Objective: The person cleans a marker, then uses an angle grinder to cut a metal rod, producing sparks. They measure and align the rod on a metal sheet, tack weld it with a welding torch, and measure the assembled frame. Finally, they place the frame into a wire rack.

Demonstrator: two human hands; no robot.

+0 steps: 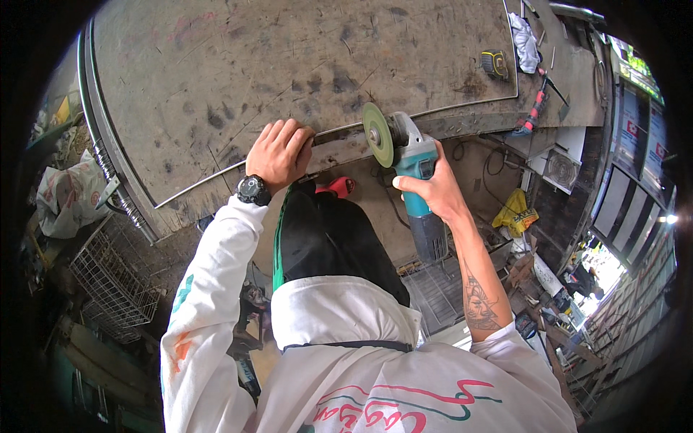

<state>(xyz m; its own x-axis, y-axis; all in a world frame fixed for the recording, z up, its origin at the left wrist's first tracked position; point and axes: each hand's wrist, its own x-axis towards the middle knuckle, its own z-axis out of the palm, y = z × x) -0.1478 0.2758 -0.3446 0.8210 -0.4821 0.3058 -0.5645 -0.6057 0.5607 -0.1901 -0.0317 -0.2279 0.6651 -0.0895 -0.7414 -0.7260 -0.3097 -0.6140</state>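
My right hand (440,189) is wrapped around the body of a teal and black angle grinder (426,224), thumb across its near side. The grinder's greenish disc (377,135) stands nearly on edge by the bench's front edge. It is close to a thin metal rod frame (440,108); I cannot tell whether they touch. To the left of the disc, my left hand (280,154) is closed over the same rod at the bench edge, knuckles up, with a black watch on the wrist. Its fingertips are partly hidden.
The frame lies on a stained, scratched workbench (289,65). A yellow and black tape measure (494,63), a red-handled hammer (535,108) and a white cloth (525,42) are at the right. Below hang cables and a yellow bag (516,214); a wire basket (115,274) stands lower left.
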